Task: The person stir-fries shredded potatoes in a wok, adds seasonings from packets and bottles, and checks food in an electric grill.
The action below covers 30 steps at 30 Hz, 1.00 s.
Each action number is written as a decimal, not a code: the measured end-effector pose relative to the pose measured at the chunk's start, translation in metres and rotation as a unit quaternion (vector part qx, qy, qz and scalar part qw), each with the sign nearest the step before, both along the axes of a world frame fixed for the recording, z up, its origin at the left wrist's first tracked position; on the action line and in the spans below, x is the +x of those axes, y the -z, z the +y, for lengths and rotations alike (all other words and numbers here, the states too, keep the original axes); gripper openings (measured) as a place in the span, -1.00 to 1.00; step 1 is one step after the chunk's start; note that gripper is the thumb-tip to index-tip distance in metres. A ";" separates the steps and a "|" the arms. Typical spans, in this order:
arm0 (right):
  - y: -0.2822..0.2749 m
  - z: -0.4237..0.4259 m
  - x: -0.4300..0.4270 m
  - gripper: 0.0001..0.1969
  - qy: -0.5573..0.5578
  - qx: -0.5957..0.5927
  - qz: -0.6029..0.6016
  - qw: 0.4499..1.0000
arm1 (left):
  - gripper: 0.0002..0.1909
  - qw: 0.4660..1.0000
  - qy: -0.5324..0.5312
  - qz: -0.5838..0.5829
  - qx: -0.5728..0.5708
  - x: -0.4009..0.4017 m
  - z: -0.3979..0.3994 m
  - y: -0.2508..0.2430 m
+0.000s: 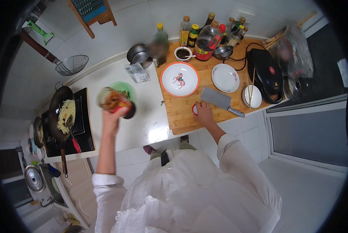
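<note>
My left hand [112, 122] grips a glass jar [111, 99] with reddish-brown contents and a red label. The jar is tilted and blurred, and it partly covers a green bowl [122, 86] of chopped greens on the white counter. On the near part of the wooden board, my right hand [204, 114] has its fingers on a red-rimmed jar lid [194, 109], white on its visible face. A cleaver [216, 98] lies just beyond that hand, its handle pointing right. An orange-rimmed plate [179, 78] sits farther back on the board.
At left, a wok [55, 110] on the stove holds pale shreds [65, 116] and a red-handled spatula [75, 144]. Several bottles [206, 38] line the wall behind a sauce bowl [182, 53]. Rightward are a white plate [225, 78], a bowl with chopsticks [252, 96] and a black electric appliance [264, 75].
</note>
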State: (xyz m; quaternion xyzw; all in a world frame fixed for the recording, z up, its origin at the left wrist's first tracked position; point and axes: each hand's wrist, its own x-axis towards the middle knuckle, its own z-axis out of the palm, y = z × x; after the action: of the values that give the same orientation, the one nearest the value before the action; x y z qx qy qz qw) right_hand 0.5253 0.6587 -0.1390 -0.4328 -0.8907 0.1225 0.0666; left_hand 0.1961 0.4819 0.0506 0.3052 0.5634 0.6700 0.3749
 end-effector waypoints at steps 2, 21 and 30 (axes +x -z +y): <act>-0.012 0.007 0.002 -0.38 0.005 -0.043 0.036 0.998 | -0.40 1.000 0.020 -0.008 -0.008 0.043 0.025 0.019; -0.239 0.034 -0.072 -0.27 -0.311 -0.039 0.258 0.914 | -0.32 0.970 0.152 0.175 -0.075 0.105 0.101 0.026; -0.269 0.044 -0.113 -0.45 -0.413 -0.060 0.062 0.907 | -0.34 0.964 0.188 0.172 -0.075 0.067 0.097 0.012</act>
State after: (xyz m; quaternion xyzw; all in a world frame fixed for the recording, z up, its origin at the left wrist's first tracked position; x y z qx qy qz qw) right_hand 0.4126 0.7024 0.1295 -0.0210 -0.9748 0.2186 0.0397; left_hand 0.2626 0.5787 0.0387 0.4869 0.6005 0.4810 0.4135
